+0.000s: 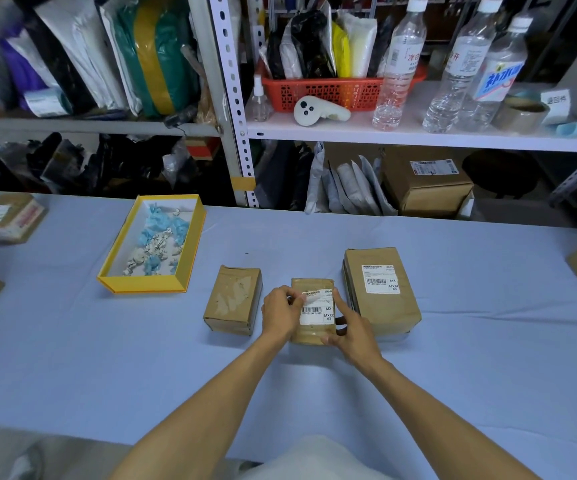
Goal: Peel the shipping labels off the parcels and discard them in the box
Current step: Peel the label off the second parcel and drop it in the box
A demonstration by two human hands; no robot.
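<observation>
Label (pixel 316 308): I see it on top of the middle parcel (pixel 313 332), near the surface's centre; long axis runs away from me, top-left corner lifted.
Left hand (pixel 281 313): my nearer grip, fingers pinched together on that lifted corner, at the label's left edge.
Right hand (pixel 351 332): wrapped on the parcel's right side, steadying it.
Peel direction: I judge toward the label's lower right.
Yellow box (pixel 112 270): well off toward the left edge, scraps inside.
Labelled parcel (pixel 382 289): just right, waiting.
</observation>
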